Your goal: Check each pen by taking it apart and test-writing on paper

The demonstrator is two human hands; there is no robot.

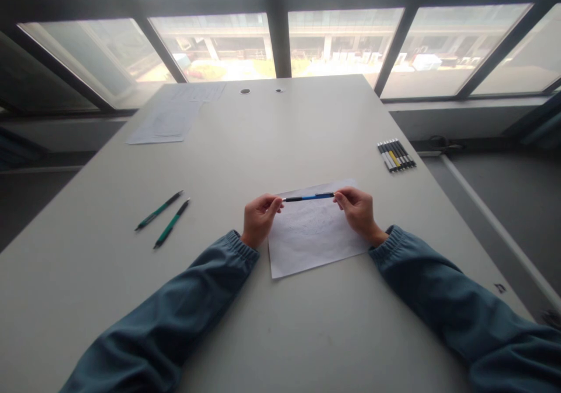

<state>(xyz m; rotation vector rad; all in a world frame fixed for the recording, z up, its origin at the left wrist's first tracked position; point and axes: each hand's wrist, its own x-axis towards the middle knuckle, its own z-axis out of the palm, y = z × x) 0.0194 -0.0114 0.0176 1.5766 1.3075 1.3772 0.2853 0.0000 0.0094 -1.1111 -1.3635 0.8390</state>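
A blue and black pen is held level between my two hands, above a sheet of paper with faint marks on it. My left hand pinches the pen's black end between thumb and fingers. At the other end, my right hand is closed in a pinch on the pen's blue end. The paper lies slightly turned on the white table, its right edge partly behind my right wrist.
Two green and black pens, a farther pen and a nearer pen, lie to the left. A row of several pens rests near the table's right edge. Printed sheets lie at the far left of the white table, before the windows.
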